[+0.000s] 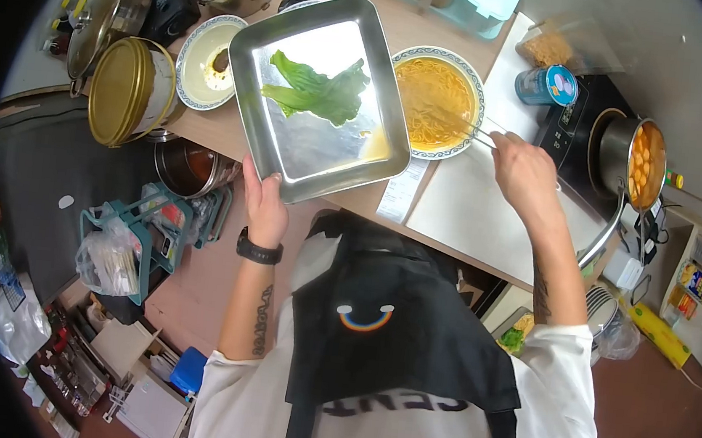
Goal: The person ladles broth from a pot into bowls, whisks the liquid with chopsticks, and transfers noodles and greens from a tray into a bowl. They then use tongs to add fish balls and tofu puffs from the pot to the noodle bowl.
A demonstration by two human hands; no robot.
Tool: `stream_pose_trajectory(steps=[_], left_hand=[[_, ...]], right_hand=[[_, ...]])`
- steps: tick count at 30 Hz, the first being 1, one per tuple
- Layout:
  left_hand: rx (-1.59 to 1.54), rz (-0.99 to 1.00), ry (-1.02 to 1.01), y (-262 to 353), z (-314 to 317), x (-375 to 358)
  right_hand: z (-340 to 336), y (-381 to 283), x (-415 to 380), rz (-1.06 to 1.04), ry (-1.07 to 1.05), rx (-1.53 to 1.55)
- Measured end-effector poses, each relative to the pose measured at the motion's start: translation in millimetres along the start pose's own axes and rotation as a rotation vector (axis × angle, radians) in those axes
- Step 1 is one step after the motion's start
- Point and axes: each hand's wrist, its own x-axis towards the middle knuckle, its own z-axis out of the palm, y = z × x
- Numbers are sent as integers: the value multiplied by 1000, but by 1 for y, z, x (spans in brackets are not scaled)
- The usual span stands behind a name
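Note:
My left hand [264, 204] grips the near left corner of a square metal tray [269, 148], held tilted over the counter. Green leaves [321, 89] lie in the tray, with a little yellowish liquid near its right corner. My right hand [525, 170] is closed on thin metal chopsticks [479, 135], whose tips reach into the noodles. Those noodles [435, 92] sit in yellow broth in a bowl with a patterned rim [479, 88], just right of the tray. Left of the tray stands a similar bowl [191, 95] with some dark and pale bits in it.
A pot of orange pieces [609, 151] stands on a black cooktop [563, 136] at the right, its handle pointing toward me. Nearby is a blue can [545, 86]. Lidded pots and a gold-lidded tub [118, 91] crowd the left. A paper slip [403, 192] lies at the counter edge.

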Motion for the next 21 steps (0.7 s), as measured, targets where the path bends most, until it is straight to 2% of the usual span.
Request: stream_pose_trajectory(steps=[3,4,9,12,14,15,17,19,21], left_hand=[[46,41,38,-1,1,-4],[62,51,42,-2,1,-6],[43,60,11,1,5,-2],[136,72,21,-14,-2,-4],[195,121,-10,-20,-1,-1],[155,44,-71,-6,3,-3],[176,74,-61,1,9,-2],[228,102,-81,9,12,-3],[237,83,-81,13,19,-5]], right_hand=[[-36,5,-12,85,28,18],[-46,3,-15,170,-16,12],[-7,15,-10,146,-16,-32],[-42,4,-23,178,66,28],[-41,6,-24,183,56,40],[-40,9,-25,163,-9,6],[-50,8,-23,122,-62,-35],[-77,2,-35,131,60,161],[-83,-12,-30,90,40,270]])
